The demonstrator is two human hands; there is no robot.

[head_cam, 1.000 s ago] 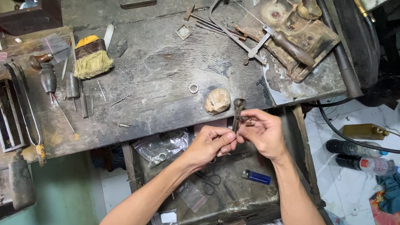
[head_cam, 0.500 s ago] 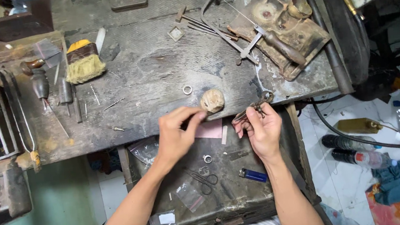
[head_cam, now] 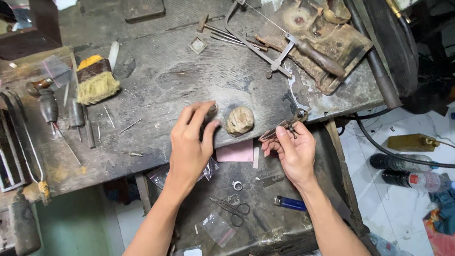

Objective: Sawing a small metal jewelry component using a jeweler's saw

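My left hand (head_cam: 191, 145) reaches forward over the worn workbench (head_cam: 169, 83), its fingertips on a small dark piece (head_cam: 213, 109) just left of a tan rounded lump (head_cam: 239, 120). Whether the fingers pinch that piece I cannot tell. My right hand (head_cam: 295, 154) sits at the bench's front edge and grips thin metal pliers (head_cam: 285, 127), whose tip points up and right with a small ring-like bit at its end (head_cam: 301, 115). Both forearms cross an open drawer tray (head_cam: 272, 231) under the bench.
The tray holds scissors (head_cam: 234, 208), a blue lighter (head_cam: 290, 203), a small ring (head_cam: 237, 185), a pink paper (head_cam: 235, 152) and plastic bags. A saw frame (head_cam: 263, 37), a brush (head_cam: 94, 82) and hand tools (head_cam: 61, 112) lie on the bench. Bottles (head_cam: 413, 178) lie on the floor, right.
My hands were together at the bench edge. They have parted: the left hand moved forward onto the bench beside the tan lump, and the right stays at the edge with the pliers.
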